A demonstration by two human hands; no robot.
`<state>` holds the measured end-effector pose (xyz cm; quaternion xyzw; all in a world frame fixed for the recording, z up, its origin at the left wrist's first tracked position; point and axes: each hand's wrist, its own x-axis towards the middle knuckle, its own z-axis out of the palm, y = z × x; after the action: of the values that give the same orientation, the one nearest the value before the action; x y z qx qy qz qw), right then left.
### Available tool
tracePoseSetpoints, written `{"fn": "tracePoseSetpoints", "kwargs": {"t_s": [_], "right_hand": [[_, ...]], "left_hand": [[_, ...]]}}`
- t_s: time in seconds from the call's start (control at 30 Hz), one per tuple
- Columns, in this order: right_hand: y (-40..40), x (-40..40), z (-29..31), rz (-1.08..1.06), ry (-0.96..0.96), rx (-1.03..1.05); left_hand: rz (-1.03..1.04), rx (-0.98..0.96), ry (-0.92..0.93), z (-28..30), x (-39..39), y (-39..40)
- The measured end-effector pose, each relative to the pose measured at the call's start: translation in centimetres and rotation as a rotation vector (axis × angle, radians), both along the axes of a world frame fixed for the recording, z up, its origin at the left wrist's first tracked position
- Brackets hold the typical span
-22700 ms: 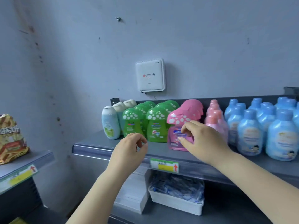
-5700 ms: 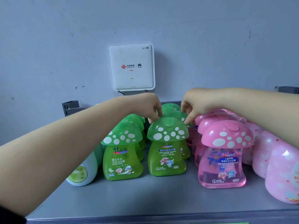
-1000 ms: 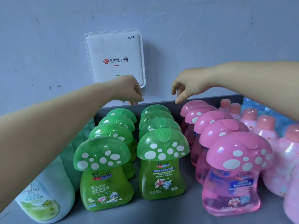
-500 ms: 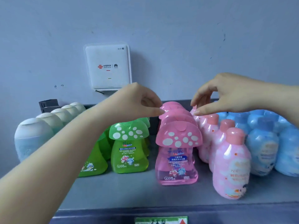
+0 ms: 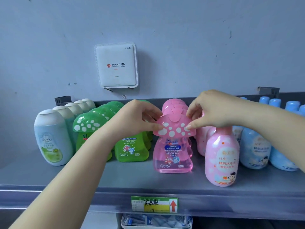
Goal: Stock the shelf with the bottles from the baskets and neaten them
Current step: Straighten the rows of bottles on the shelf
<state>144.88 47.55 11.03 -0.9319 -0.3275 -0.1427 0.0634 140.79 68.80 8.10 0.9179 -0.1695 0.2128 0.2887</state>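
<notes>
The grey shelf (image 5: 49, 176) carries rows of bottles running front to back. From the left stand pale white-capped bottles (image 5: 52, 138), then green mushroom bottles (image 5: 132, 146), a pink mushroom row, round pink bottles (image 5: 222, 156) and blue bottles (image 5: 255, 151) at the far right. The stocking looks largely done: every row is filled several deep, and no basket shows here, so I cannot tell whether more bottles wait. What remains seems to be tidying, since the front round pink bottle stands nearer the shelf edge than its neighbours.

Both forearms reach in from below. The left hand (image 5: 135, 119) pinches the left rim of the cap on the front pink mushroom bottle (image 5: 173, 152), thumb and fingers curled round it. The right hand (image 5: 212, 109) pinches the right rim the same way. That bottle stands upright on the shelf at the head of its row, label facing out.

A white router (image 5: 116, 65) hangs on the wall above, and a price tag (image 5: 154, 204) sits on the shelf's front lip.
</notes>
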Motion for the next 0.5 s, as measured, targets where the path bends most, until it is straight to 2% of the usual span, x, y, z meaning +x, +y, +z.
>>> {"fn": "tracePoseSetpoints", "kwargs": {"t_s": [0.5], "right_hand": [[-0.14,0.30,0.11,0.041,0.054,0.109]], "left_hand": [[-0.002,-0.034,-0.012,0.02,-0.03,0.75]]}}
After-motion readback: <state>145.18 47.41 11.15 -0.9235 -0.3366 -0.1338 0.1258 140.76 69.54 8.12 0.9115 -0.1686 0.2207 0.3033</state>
